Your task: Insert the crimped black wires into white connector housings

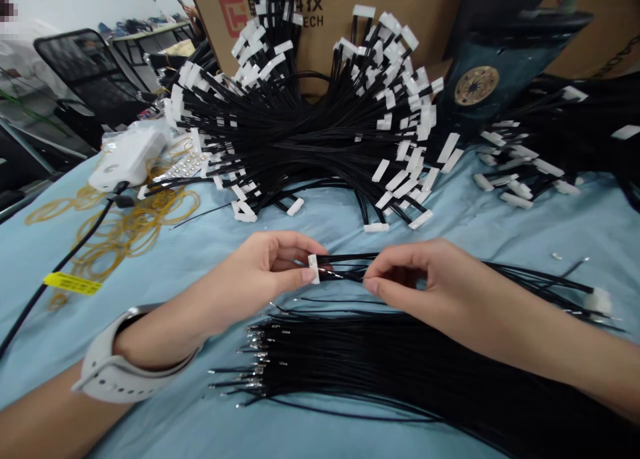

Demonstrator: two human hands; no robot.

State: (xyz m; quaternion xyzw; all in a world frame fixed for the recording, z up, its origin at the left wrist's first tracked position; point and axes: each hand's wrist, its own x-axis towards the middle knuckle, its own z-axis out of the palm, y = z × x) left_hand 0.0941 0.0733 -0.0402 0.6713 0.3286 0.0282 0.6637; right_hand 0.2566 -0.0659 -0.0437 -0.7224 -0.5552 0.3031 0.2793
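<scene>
My left hand (275,265), with a watch strap (120,365) at the wrist, pinches a white connector housing (314,269) between thumb and fingers. Black wires (345,259) run from this housing to the right, under my right hand (415,272). The right thumb and forefinger are pinched together on a thin black wire whose shiny metal end lies close to the housing. Farther right, the wires lead to another white connector (597,302). Just below both hands lies a thick bundle of loose black wires (350,359), with metal terminals (257,352) at their left ends.
A big heap of black cables with white connectors (300,132) rises behind my hands, before a cardboard box (400,19). More cables (525,165) lie at right. Yellow rubber bands (110,239), a white device (130,155) and a black cord (65,252) are at left on the blue cloth (165,432).
</scene>
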